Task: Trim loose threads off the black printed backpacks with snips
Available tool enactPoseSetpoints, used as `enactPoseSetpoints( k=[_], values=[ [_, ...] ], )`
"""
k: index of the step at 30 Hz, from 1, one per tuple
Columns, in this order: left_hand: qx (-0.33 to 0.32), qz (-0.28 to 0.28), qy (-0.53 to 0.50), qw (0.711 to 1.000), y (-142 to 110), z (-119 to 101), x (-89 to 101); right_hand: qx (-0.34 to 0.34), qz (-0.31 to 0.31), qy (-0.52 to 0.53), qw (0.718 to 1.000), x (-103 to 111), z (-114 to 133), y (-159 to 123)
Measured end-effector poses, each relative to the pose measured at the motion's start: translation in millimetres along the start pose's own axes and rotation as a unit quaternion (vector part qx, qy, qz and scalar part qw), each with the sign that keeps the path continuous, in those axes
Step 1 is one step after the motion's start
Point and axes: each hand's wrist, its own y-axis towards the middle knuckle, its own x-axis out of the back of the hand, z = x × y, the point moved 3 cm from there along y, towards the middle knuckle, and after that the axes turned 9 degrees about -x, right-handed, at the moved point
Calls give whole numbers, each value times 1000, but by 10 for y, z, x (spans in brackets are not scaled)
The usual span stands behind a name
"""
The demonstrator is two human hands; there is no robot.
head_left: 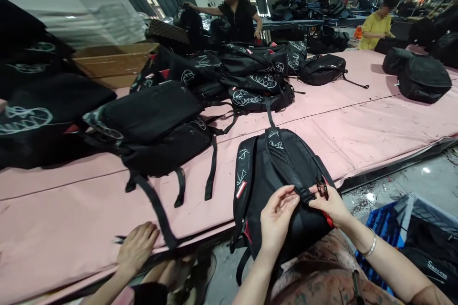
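A black backpack [282, 243] with white scribble prints and red trim leans on my lap and the table edge, its back panel and shoulder straps facing me. My left hand [277, 214] is closed in a pinch beside the lower end of one shoulder strap [282, 162]; whatever is between its fingertips is too small to make out. My right hand [332, 207] grips that strap end between thumb and finger. Small dark thread snips [322, 188] are tucked in the same hand, pointing up. A red piece [328, 219] shows below my right palm.
More black backpacks [153, 124] lie on the pink-covered table [200, 224], piled toward the back [254, 71]. Another person's hand [138, 245] rests on the front edge at left, by a dark tool. A blue crate [381, 221] with black bags stands lower right. Other people work behind.
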Motion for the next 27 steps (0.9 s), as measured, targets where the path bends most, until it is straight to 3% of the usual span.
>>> enactPoseSetpoints(
  k=[3,8,13,15,18,21,27],
  values=[
    [-22,9,47,999,44,106,-73,-6,-23,-12,1000,82,-44,-24],
    [-134,29,174,975,50,101,-131,3,-24,-57,998,130,-45,-60],
    [-161,16,177,971,30,50,-156,100,25,-192,976,196,259,-126],
    [-143,5,161,976,36,68,-160,169,23,-268,948,270,450,-143],
    [-85,-1,98,992,43,135,-185,277,6,-402,873,383,710,-114],
    [-27,0,25,999,30,189,-223,355,55,-471,806,438,882,-29],
    [2,-5,-23,1000,7,200,-255,382,177,-561,713,369,1102,118]
  ],
)
